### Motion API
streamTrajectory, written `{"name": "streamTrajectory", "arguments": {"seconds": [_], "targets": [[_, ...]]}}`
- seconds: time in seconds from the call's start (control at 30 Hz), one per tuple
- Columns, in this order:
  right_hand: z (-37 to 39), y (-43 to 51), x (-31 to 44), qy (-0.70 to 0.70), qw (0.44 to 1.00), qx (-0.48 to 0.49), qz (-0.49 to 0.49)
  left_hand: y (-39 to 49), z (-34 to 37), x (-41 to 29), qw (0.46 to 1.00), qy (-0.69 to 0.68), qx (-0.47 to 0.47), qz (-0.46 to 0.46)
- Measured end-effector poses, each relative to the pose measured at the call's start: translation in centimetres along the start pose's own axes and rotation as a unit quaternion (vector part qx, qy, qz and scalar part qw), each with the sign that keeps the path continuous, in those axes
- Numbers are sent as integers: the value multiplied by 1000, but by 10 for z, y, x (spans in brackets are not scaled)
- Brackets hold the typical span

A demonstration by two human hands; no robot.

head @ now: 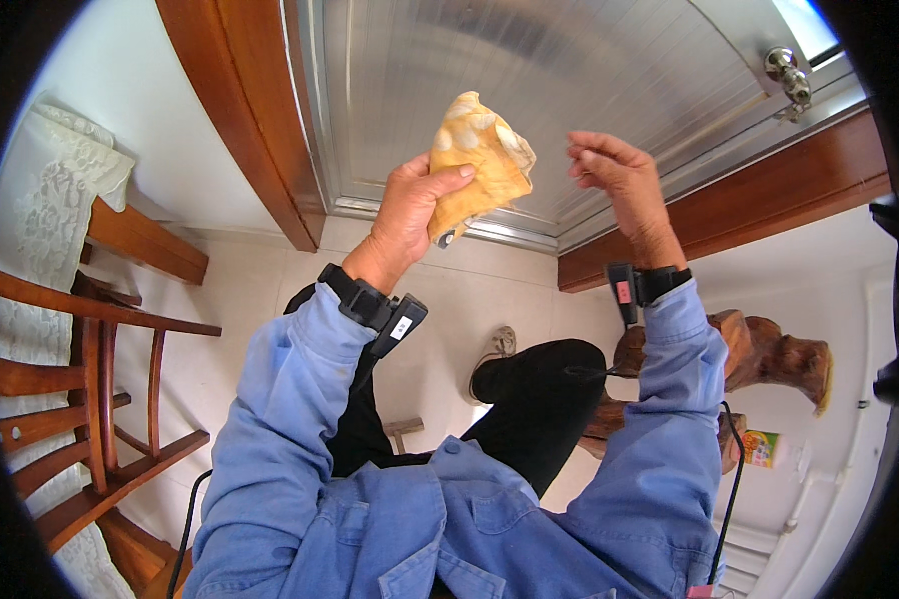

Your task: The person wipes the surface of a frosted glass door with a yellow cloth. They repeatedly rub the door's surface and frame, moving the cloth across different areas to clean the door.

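Observation:
A folded piece of yellow fabric [476, 176] with pale spots is in my left hand [408, 202], the thumb pressed flat on its face. Its right edge shows a pale, frayed-looking lining, and a small dark piece with a white dot [447, 238] sticks out at the bottom. To the right of the fabric and apart from it, my right hand [622, 176] is raised with thumb and fingertips drawn together. Whether something thin is pinched there cannot be made out.
Ahead stands a ribbed metal door [524, 97] with a handle [790, 78], in a wooden frame [247, 112]. A wooden chair [97, 389] and a lace cloth [52, 172] are at left. Carved wood furniture [775, 356] and a colourful packet [761, 448] are at right.

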State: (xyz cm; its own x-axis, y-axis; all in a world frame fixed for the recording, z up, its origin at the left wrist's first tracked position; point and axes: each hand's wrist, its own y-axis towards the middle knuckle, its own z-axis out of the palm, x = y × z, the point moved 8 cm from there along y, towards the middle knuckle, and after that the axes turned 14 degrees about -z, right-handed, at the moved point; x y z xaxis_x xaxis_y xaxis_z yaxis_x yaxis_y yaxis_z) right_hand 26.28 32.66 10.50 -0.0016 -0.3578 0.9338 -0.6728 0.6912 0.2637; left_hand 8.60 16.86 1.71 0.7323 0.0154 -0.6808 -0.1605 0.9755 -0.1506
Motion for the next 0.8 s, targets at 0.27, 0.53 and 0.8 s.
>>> {"name": "streamTrajectory", "arguments": {"seconds": [0.27, 0.53, 0.8], "targets": [[-149, 7, 17, -115, 967, -206, -94, -1, 1, 2, 1000, 19, -12, -4], [-123, -11, 62, -55, 876, -392, -276, -1, -3, 3, 999, 21, -35, -1], [-56, -5, 36, 31, 889, -372, -267, 5, -10, 6, 998, 29, -52, 12]]}}
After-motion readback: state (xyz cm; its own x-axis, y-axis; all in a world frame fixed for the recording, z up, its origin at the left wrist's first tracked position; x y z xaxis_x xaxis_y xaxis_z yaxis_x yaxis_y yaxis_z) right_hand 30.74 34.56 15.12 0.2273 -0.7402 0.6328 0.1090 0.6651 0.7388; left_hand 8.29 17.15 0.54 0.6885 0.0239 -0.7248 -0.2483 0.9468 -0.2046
